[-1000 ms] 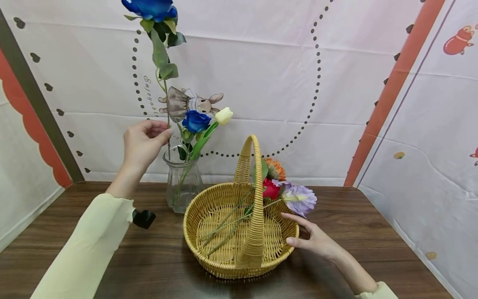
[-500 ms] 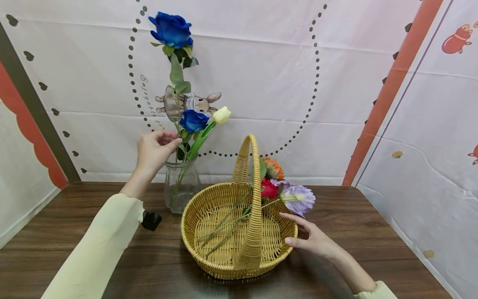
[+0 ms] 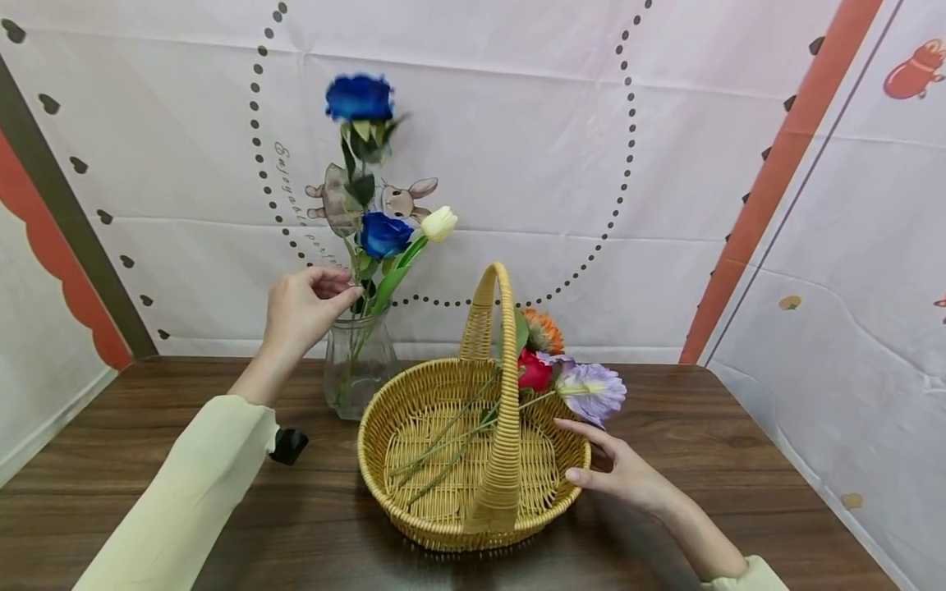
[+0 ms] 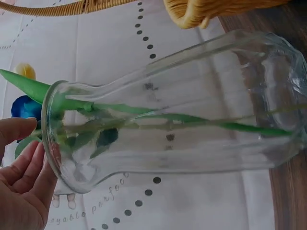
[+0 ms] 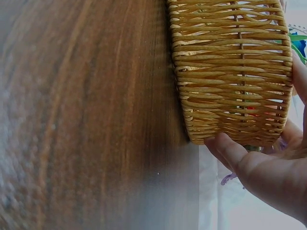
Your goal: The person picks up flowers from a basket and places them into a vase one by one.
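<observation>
My left hand (image 3: 306,312) pinches the stem of a tall blue rose (image 3: 360,98) between thumb and fingertips, just above the mouth of a clear glass vase (image 3: 362,369). In the left wrist view the fingers lie right at the vase's rim (image 4: 50,129). A shorter blue rose (image 3: 386,236) and a cream tulip (image 3: 439,223) stand in the vase, their stems seen through the glass. My right hand (image 3: 628,472) rests on the right side of a yellow wicker basket (image 3: 384,492), thumb and forefinger spread along its rim; in the right wrist view, fingers touch the outer weave (image 5: 235,72).
Inside the basket lie flowers with stems to the left: a red rose (image 3: 534,371), an orange flower (image 3: 544,332) and a purple flower (image 3: 591,392) overhanging the right rim. The basket's tall handle (image 3: 505,394) arches up. A printed cloth (image 3: 517,164) hangs behind the wooden table (image 3: 665,533).
The left hand has moved right and down with the tall blue rose, bringing its bloom lower, above the vase. The right hand and basket have stayed put.
</observation>
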A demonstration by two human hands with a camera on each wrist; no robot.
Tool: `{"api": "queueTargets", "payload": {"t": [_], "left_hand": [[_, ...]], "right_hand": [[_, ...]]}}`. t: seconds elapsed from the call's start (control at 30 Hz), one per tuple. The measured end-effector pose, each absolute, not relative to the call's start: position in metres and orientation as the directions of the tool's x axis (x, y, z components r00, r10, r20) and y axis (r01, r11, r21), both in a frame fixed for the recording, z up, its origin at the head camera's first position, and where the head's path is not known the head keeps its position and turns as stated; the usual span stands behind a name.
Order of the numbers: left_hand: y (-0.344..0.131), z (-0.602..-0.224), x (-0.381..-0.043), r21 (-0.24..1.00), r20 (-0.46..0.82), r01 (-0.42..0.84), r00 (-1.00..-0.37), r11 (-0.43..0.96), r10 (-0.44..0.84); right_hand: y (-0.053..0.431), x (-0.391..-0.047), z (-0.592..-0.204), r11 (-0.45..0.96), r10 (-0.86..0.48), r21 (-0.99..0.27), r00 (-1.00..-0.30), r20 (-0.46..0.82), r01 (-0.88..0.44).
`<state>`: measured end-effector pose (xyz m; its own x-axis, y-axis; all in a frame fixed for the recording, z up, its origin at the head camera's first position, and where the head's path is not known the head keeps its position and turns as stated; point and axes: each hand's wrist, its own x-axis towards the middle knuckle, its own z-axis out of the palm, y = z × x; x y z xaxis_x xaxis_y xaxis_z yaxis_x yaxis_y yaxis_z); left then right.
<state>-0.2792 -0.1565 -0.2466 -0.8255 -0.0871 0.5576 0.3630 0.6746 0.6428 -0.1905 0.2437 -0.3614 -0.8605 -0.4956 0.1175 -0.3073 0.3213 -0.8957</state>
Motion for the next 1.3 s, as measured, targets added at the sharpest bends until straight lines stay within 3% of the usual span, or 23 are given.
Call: {"api": "queueTargets", "payload": {"t": [0.53,1.3], "left_hand": [[-0.164,-0.252,-0.260,0.642,0.576,0.388,-0.813,0.661,-0.081],[-0.126,-0.286,-0.228,0.717,0.458,0.443,-0.881,0.539,0.115]], "right_hand": [[0.244,-0.189,-0.359,0.320,-0.507,-0.887,-0.851,0.136,-0.333],[0.244,-0.190,-0.362,0.305,-0.493,-0.903,-0.861,0.122,-0.303]]}}
